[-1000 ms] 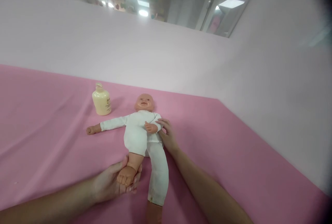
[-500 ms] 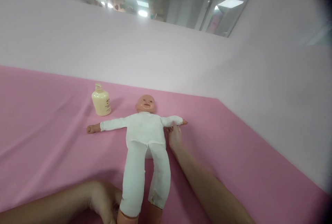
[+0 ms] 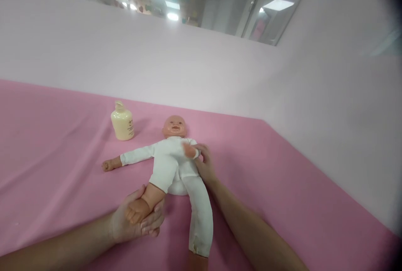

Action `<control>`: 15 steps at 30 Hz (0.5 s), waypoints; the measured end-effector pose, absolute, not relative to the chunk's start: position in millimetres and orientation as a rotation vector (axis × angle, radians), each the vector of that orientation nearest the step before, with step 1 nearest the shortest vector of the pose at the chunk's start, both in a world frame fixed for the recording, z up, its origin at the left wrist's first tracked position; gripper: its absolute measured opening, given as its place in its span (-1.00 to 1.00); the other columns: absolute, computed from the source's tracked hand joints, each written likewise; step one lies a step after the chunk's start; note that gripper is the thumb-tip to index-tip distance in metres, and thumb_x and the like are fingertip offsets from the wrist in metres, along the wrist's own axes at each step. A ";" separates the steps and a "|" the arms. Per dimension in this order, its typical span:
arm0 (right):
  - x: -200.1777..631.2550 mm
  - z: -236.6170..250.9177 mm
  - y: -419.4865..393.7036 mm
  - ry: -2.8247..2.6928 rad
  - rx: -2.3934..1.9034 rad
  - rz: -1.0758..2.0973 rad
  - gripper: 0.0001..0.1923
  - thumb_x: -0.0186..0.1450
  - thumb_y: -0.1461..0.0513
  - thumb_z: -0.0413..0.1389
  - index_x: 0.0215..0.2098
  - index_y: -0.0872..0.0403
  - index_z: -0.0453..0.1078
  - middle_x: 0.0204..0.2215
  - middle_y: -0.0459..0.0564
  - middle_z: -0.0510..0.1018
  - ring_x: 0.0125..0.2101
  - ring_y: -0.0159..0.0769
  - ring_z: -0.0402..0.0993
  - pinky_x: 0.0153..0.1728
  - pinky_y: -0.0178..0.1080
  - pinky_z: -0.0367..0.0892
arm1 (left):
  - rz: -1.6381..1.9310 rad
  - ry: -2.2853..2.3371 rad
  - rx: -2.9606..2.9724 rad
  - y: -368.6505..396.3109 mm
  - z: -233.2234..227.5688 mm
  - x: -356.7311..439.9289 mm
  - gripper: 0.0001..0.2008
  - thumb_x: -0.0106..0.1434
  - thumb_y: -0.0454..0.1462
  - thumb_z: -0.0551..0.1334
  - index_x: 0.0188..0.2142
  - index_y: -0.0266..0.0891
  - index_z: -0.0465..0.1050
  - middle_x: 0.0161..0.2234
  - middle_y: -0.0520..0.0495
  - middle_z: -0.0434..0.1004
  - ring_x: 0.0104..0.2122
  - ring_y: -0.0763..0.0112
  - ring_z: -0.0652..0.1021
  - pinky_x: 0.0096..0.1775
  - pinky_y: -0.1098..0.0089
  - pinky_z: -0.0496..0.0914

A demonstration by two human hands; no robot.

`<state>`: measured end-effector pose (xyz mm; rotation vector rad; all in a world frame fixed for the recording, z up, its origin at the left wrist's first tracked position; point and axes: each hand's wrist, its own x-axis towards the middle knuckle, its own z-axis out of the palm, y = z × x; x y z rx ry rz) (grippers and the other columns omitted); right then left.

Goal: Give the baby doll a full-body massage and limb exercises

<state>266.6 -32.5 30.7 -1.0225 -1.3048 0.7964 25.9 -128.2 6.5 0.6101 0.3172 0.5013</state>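
Head view: doll on pink bench, one leg bent up, one arm folded in

Head camera, looking down over both forearms at a baby doll [image 3: 171,162] lying face-up on the pink-covered bench [image 3: 282,187], head toward the far wall.

Left hand [image 3: 138,220]: cupped and closed around bare doll foot [image 3: 135,211], knee pushed up toward the body, white trouser leg ridden up to the thigh. Firm wrap, fingers [image 3: 153,222] curled under the sole.

Right hand [image 3: 204,163]: fingers closed lightly on the doll's near arm at the wrist, that arm folded in across the chest. Grip looks loose, more a pinch than a clench.

Other doll arm: stretched out flat toward the left side of view, fist resting on the cloth. Other leg: straight, still in its white sleeve, running down between the two forearms to the bottom edge.

Progress, as a judgement: one limb pair flexed in at this moment; opposite arm and leg lying untouched. White suit fully on.

Containers: single cream bottle [image 3: 122,122] upright just beyond the doll's outstretched arm, near the head, not touching. Flip cap appears raised; contents not visible through opaque wall. Label unreadable.
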 end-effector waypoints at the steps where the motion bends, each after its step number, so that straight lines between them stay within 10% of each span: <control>1: 267.0 30.9 -33.2 -1.362 -1.011 0.761 -0.76 0.07 0.28 0.23 -0.27 -0.05 0.52 -0.15 -0.05 0.47 -0.04 -0.21 0.36 0.09 -0.09 0.28 | 0.540 0.269 0.553 -127.6 10.7 27.8 -0.39 0.21 0.26 -0.01 -0.46 -0.24 0.36 -0.72 0.11 0.09 -0.65 0.49 0.17 -0.41 0.37 0.29; 15: 269.5 21.9 -25.3 -0.756 -1.024 0.999 -0.47 0.20 0.04 0.20 0.12 -0.10 0.28 -0.01 -0.04 0.53 0.00 -0.14 0.47 0.00 -0.08 0.43 | 0.605 0.071 0.433 -127.6 15.3 26.2 -0.47 0.22 0.17 0.14 -0.28 -0.30 0.42 -0.66 0.18 0.01 -0.61 0.55 0.05 -0.45 0.46 0.29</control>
